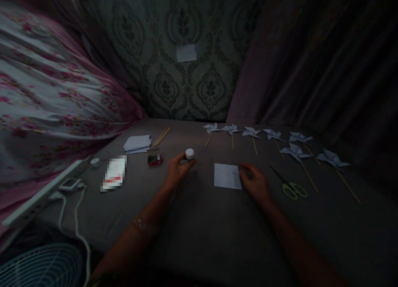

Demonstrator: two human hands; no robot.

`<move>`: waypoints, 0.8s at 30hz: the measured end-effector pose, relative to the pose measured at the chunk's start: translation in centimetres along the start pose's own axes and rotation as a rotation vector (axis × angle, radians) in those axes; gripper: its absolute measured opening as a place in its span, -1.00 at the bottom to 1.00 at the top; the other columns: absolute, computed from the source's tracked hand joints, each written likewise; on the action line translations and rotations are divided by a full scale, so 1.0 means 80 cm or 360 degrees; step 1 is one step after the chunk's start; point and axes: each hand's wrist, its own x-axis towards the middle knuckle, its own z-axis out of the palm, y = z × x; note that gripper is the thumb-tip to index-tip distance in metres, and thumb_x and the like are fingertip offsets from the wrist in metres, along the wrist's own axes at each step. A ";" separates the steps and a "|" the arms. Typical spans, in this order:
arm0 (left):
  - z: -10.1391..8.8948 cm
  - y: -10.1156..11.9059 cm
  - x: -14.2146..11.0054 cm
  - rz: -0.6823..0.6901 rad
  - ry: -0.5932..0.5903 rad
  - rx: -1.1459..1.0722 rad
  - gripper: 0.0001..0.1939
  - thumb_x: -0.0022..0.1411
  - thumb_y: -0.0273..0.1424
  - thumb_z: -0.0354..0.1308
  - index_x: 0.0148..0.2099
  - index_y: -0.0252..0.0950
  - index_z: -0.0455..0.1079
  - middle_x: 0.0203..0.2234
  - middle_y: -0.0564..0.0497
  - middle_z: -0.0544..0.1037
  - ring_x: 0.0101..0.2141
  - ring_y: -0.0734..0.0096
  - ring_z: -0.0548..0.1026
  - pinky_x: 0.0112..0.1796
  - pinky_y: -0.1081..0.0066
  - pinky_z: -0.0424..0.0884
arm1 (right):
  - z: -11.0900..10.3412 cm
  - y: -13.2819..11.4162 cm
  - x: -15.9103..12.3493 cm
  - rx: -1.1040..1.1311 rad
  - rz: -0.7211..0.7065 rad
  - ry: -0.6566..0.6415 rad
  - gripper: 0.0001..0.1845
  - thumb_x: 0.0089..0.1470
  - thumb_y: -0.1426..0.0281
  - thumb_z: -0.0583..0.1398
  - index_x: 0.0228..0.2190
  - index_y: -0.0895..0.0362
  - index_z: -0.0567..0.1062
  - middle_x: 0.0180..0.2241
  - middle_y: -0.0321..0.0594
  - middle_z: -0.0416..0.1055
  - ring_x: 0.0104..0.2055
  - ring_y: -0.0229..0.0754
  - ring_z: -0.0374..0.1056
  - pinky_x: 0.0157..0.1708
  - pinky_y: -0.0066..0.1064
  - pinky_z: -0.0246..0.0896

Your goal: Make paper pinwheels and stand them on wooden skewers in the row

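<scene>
Holding a small white-capped container [189, 155] upright in the left hand [179, 167], grip closed around it, and, with the right hand [255, 182] loosely parted beside a square white paper sheet [227, 176] on the grey bench [202, 233], seemingly positioning materials, with steadiness probably needed next.

left hand [178, 167]: fingers [178, 158] curled inward | right hand [254, 182]: fingers bent, gap unclear in dim light | forearms [132, 239]: converging forward

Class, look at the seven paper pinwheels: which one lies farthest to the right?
The pinwheel at the far right end, past the scissors: its stick reaches farther right than any part of the other six.
</scene>
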 end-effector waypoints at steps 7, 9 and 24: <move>-0.047 -0.026 0.047 -0.0149 0.0259 0.0084 -0.69 -0.06 -0.16 0.24 -0.33 -0.29 0.47 -0.46 0.02 0.55 -0.35 0.28 0.50 -0.30 0.40 0.35 | -0.003 0.012 -0.014 -0.0263 -0.0068 0.0112 -0.66 0.02 0.23 0.06 -0.29 0.12 0.54 -0.20 -0.02 0.53 -0.12 0.05 0.41 -0.03 -0.05 0.20; -0.055 -0.030 0.056 -0.0145 0.0298 0.0104 -0.69 -0.07 -0.17 0.24 -0.34 -0.29 0.46 -0.46 0.01 0.55 -0.36 0.29 0.50 -0.31 0.41 0.35 | -0.002 0.011 -0.017 -0.0306 -0.0090 0.0083 -0.68 0.04 0.25 0.06 -0.30 0.10 0.54 -0.21 -0.04 0.54 -0.13 0.03 0.42 -0.02 -0.04 0.17; -0.056 -0.045 0.056 -0.0136 0.0334 0.0563 -0.72 0.00 -0.15 0.21 -0.32 -0.24 0.47 -0.41 -0.01 0.58 -0.28 0.19 0.51 -0.26 0.36 0.30 | 0.003 0.008 -0.024 -0.0436 -0.0121 -0.0018 -0.70 0.07 0.28 0.03 -0.33 0.08 0.54 -0.22 -0.09 0.55 -0.14 -0.01 0.41 0.01 -0.05 0.06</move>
